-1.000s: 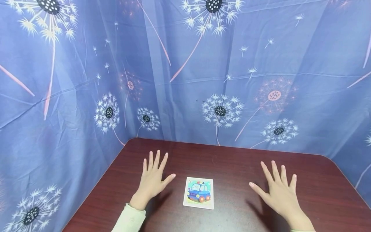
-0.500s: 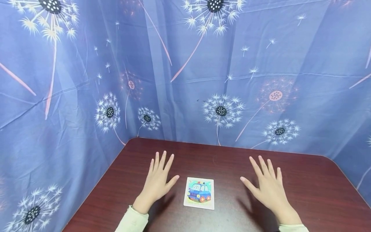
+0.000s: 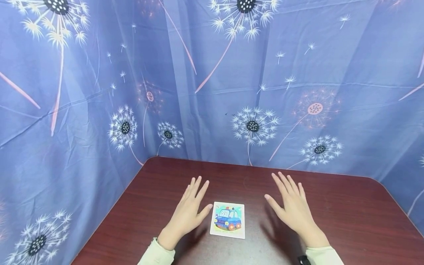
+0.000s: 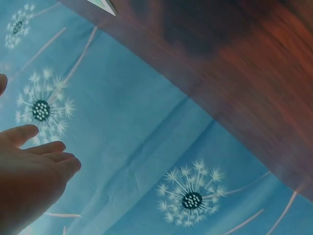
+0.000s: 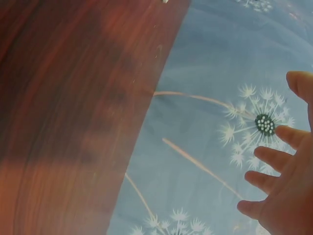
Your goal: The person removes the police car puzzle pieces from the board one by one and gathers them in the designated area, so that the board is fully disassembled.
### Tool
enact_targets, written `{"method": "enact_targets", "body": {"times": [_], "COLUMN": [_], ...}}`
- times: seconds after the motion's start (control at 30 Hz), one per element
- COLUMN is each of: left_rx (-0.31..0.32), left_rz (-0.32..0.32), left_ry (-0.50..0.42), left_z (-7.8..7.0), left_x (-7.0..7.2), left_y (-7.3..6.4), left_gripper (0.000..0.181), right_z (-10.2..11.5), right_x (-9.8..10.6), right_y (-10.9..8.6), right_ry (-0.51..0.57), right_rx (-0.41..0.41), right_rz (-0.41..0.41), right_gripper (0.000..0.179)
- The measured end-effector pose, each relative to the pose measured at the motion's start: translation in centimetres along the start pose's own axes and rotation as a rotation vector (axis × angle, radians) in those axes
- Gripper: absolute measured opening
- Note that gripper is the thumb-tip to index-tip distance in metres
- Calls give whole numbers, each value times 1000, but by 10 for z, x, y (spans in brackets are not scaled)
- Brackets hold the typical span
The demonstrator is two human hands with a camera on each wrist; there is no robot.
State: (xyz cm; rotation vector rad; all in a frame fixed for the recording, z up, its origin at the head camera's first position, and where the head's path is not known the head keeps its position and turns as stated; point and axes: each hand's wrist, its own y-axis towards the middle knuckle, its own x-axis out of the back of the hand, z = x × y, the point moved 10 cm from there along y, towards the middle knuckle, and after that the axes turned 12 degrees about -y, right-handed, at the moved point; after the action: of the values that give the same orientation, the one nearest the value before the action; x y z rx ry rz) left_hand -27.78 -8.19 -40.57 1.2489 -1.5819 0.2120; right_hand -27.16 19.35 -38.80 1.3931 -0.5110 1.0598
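Observation:
A square picture puzzle or card with a white border and a blue cartoon police car lies flat on the dark red-brown table. To its left, my left hand hovers with straight fingers, the thumb tip close to the card's upper left edge. My right hand hangs to the right of the card, farther off, fingers straight and spread. Neither hand holds anything. In the left wrist view a corner of the card shows at the top; my left hand is at the left edge. The right wrist view shows my right hand.
The wooden table has rounded far corners. A blue curtain with dandelion prints hangs behind it and along its left side. Pale sleeves cover both forearms, and a black band shows by the right cuff.
Both hands have moved inward toward the card, the left hand rightward and the right hand leftward. Their fingers are closer together than before. The card has stayed in place.

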Motion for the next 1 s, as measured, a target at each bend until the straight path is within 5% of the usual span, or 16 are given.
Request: {"method": "enact_targets", "body": {"times": [0.53,1.0], "left_rx": [-70,-136], "left_rz": [135,281], "left_ry": [-83,-64], "left_z": [-30,-46], "left_x": [-35,-65], "left_y": [-7,-18], "left_gripper": [68,64], "right_z": [30,45], "right_x": [-22,-54], "right_y": [15,20], "right_ry": [232,461], "right_rx": [52,19], "right_rz": [42,156], "right_gripper": [59,54]}}
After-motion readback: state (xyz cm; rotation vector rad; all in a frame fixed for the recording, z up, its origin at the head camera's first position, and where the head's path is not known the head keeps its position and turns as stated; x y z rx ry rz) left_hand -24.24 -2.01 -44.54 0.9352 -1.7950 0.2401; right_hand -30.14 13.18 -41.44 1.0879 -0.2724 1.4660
